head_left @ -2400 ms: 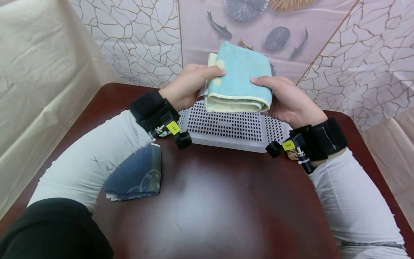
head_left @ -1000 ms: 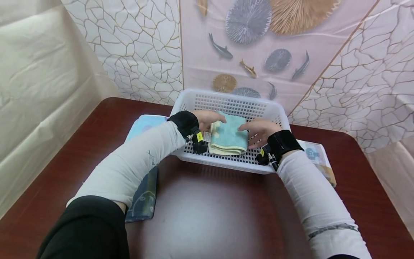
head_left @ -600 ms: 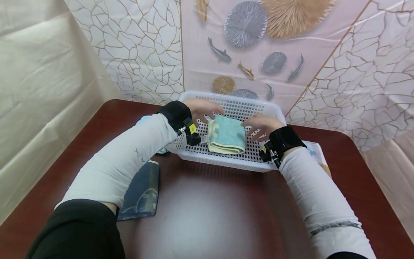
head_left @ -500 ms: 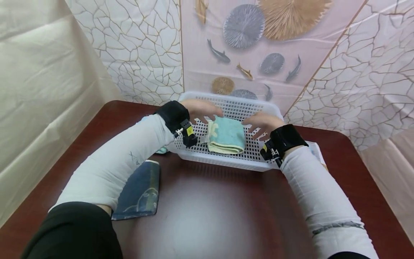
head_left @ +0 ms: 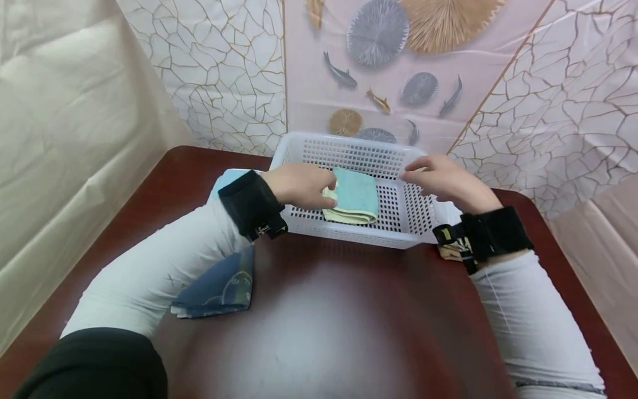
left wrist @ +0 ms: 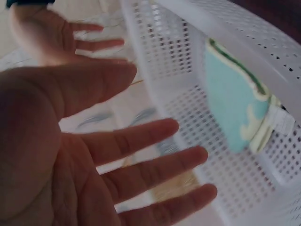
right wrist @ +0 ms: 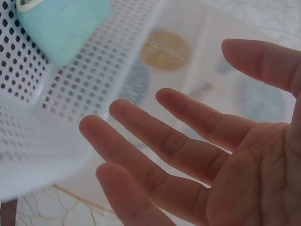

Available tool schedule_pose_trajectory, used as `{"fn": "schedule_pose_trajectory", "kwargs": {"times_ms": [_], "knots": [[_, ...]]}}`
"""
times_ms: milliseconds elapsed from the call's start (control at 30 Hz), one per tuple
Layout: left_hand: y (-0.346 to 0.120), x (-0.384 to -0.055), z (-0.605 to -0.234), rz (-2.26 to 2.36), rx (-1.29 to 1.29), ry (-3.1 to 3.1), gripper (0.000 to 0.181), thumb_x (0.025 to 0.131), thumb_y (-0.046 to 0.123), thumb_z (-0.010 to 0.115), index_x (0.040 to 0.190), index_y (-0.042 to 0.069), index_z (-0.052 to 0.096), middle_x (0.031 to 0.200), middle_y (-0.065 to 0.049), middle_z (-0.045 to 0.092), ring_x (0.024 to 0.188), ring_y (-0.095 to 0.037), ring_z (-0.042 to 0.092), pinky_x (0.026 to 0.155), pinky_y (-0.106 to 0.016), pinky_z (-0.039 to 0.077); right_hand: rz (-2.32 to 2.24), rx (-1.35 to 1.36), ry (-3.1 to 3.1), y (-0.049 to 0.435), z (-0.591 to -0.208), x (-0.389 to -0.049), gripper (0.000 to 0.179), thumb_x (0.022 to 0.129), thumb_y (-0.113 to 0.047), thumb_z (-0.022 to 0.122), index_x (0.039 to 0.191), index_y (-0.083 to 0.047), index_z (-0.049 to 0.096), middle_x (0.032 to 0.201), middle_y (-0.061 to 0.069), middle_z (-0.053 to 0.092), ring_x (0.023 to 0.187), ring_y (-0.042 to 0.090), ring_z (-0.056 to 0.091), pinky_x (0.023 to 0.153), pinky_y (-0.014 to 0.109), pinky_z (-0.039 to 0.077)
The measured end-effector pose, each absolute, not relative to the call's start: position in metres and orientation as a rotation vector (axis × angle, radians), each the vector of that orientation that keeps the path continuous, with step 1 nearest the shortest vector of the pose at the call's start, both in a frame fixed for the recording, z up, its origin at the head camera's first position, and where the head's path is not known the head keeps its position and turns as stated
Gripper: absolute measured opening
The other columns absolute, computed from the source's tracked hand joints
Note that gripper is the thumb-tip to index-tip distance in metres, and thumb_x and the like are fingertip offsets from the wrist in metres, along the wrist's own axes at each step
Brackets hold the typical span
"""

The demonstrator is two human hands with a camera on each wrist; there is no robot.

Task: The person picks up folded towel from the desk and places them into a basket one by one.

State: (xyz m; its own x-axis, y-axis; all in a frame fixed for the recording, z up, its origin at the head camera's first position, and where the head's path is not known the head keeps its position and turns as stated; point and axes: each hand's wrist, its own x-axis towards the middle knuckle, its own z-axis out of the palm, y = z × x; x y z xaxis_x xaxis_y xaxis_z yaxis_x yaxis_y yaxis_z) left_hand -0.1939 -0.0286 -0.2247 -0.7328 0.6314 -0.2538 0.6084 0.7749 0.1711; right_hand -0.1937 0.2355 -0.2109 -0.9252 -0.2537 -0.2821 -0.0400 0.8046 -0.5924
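Observation:
A folded light-blue towel (head_left: 356, 191) with cream edges lies inside the white perforated basket (head_left: 349, 235), left of its middle. My left hand (head_left: 301, 185) hovers over the basket's left side and overlaps the towel's left edge in the head view; its fingers are spread and hold nothing in the left wrist view. Over the basket's right end hangs my right hand (head_left: 448, 180), relaxed and holding nothing. In the right wrist view its fingers (right wrist: 160, 141) reach out apart from the towel.
A folded dark-blue cloth (head_left: 219, 288) lies on the brown table (head_left: 324, 321) at the front left. Partly hidden by the left arm is a light-blue cloth (head_left: 226, 180) beside the basket. Another folded cloth (head_left: 448, 252) sits under the right wrist. A patterned wall covering (head_left: 224, 72) rises behind.
Both hands carried the folded towel over the basket, set it down inside and let go. Since then they have lifted and moved apart, the right hand outward to the right.

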Motion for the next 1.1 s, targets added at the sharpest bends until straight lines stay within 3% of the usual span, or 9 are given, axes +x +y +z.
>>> {"fn": "schedule_pose_trajectory", "kwargs": {"times_ms": [200, 367, 533, 767, 1100], "knots": [[-0.046, -0.167, -0.245, 0.167, 1.094, 2.877, 0.033, 0.090, 0.035, 0.054, 0.114, 0.014, 0.055, 0.108, -0.001, 0.059, 0.094, -0.016, 0.053, 0.076, -0.040, 0.049, -0.910, -0.284, 2.857, 0.259, -0.223, -0.147, 0.052, 0.094, -0.038, 0.049, 0.129, 0.000, 0.045, 0.118, 0.027, 0.054, 0.100, 0.033, 0.052, 0.082, 0.048, 0.042], [-0.057, -0.148, -0.270, 0.247, 0.971, 2.980, 0.038, 0.090, 0.033, 0.055, 0.121, 0.013, 0.054, 0.118, -0.004, 0.057, 0.103, -0.023, 0.051, 0.075, -0.047, 0.048, -0.962, -0.313, 2.929, 0.271, -0.244, -0.109, 0.047, 0.095, -0.034, 0.050, 0.128, -0.002, 0.048, 0.114, 0.025, 0.057, 0.095, 0.032, 0.057, 0.073, 0.044, 0.047], [-0.064, -0.139, -0.289, 0.304, 0.816, 3.084, 0.034, 0.088, 0.026, 0.060, 0.120, 0.014, 0.058, 0.114, -0.005, 0.059, 0.103, -0.026, 0.051, 0.073, -0.050, 0.048, -0.985, -0.296, 2.957, 0.272, -0.261, -0.087, 0.047, 0.094, -0.033, 0.053, 0.128, -0.001, 0.048, 0.118, 0.025, 0.055, 0.099, 0.032, 0.057, 0.078, 0.052, 0.048], [-0.070, -0.142, -0.301, 0.466, 0.756, 3.134, 0.018, 0.087, 0.010, 0.061, 0.104, 0.010, 0.068, 0.099, -0.009, 0.066, 0.091, -0.023, 0.057, 0.075, -0.043, 0.050, -0.958, -0.341, 3.058, 0.276, -0.271, -0.085, 0.043, 0.090, -0.029, 0.058, 0.122, -0.001, 0.054, 0.117, 0.022, 0.057, 0.101, 0.029, 0.056, 0.085, 0.054, 0.043], [-0.071, -0.144, -0.304, 0.526, 0.739, 3.095, 0.019, 0.087, 0.008, 0.062, 0.104, 0.010, 0.069, 0.101, -0.011, 0.066, 0.092, -0.025, 0.057, 0.073, -0.045, 0.051, -0.976, -0.028, 3.011, 0.317, -0.270, -0.109, 0.049, 0.094, -0.037, 0.050, 0.127, 0.000, 0.050, 0.126, 0.028, 0.048, 0.109, 0.043, 0.047, 0.080, 0.056, 0.043]]}}
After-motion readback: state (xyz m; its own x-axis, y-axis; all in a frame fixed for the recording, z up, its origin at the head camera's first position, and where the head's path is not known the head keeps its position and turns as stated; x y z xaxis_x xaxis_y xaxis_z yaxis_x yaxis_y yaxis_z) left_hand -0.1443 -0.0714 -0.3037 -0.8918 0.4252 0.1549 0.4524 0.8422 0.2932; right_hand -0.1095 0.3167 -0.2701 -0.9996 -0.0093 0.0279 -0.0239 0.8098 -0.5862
